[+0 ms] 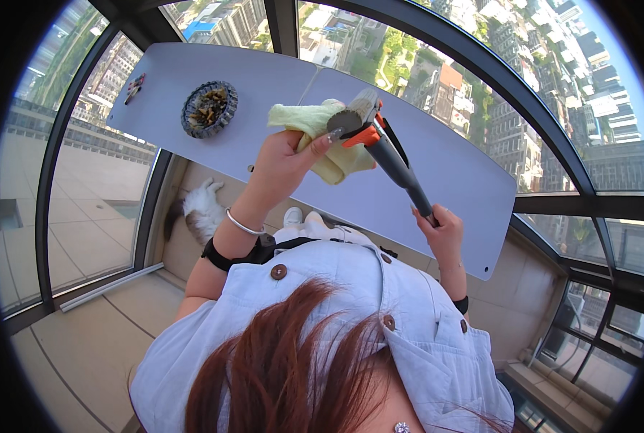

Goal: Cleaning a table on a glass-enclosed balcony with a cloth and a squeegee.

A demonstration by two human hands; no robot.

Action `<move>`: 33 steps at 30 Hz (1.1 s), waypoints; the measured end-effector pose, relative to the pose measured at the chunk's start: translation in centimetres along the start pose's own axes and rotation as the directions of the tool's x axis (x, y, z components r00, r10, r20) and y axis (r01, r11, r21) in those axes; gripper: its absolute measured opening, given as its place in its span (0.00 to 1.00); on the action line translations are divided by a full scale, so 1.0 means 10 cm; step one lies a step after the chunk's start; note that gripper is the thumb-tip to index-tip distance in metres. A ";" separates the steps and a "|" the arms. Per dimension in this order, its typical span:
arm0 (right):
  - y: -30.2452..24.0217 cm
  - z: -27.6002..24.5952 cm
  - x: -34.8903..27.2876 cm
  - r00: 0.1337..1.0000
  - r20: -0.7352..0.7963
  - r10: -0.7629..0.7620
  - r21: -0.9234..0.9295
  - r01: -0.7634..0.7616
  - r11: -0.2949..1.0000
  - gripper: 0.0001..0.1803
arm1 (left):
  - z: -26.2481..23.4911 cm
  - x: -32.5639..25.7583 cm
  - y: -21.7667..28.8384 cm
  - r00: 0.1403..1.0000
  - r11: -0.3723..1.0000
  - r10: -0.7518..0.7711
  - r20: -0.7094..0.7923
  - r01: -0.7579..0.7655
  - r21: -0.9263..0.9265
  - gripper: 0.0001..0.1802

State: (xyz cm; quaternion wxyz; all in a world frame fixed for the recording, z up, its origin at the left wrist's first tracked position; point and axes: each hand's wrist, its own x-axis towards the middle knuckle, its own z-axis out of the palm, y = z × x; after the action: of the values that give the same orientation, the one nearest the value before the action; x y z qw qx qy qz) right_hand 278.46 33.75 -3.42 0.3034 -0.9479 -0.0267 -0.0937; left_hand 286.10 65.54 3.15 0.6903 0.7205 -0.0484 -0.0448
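Observation:
Above the table, my left hand (286, 162) is closed round a pale yellow cloth (340, 160). Its thumb presses by the round grey end of a long tool (401, 173). That tool has a dark grey handle, orange parts and a pale, ribbed head (364, 107); its exact kind I cannot make out. The cloth hangs around and below the head. My right hand (441, 232) grips the far end of the handle, lower and to the right, so the tool slants between both hands.
On the pale table (279, 79) stands a dark, ridged round dish (209, 109) holding brown and yellowish bits. Small red and dark items (135, 89) lie at its left end. A white and brown cat (204, 209) lies on the tiled floor. Tall windows surround the table.

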 end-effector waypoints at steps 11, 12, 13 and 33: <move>-0.13 0.13 0.12 0.980 0.072 0.186 -0.108 -0.177 0.978 0.24 | -0.12 0.13 -0.28 0.983 0.986 -0.149 -0.108 0.156 0.051 0.21; -0.13 0.19 0.18 0.980 0.064 0.190 -0.105 -0.183 0.978 0.24 | -0.18 0.15 -0.33 0.964 0.973 -0.200 -0.178 0.217 0.084 0.21; -0.12 0.27 0.27 0.971 0.063 0.231 -0.137 -0.221 0.966 0.23 | -0.22 0.16 -0.34 0.966 0.973 -0.196 -0.166 0.213 0.090 0.21; 0.17 1.75 0.66 0.922 0.195 0.334 0.003 -0.341 0.940 0.15 | -0.38 -0.07 -0.24 0.951 0.987 -0.086 -0.297 0.040 -0.156 0.21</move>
State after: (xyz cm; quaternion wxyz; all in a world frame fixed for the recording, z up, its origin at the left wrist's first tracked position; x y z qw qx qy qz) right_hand 287.93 42.53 -17.09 0.3282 -0.9372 0.1061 0.0521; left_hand 285.94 69.45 0.93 0.7395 0.6666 0.0846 0.0406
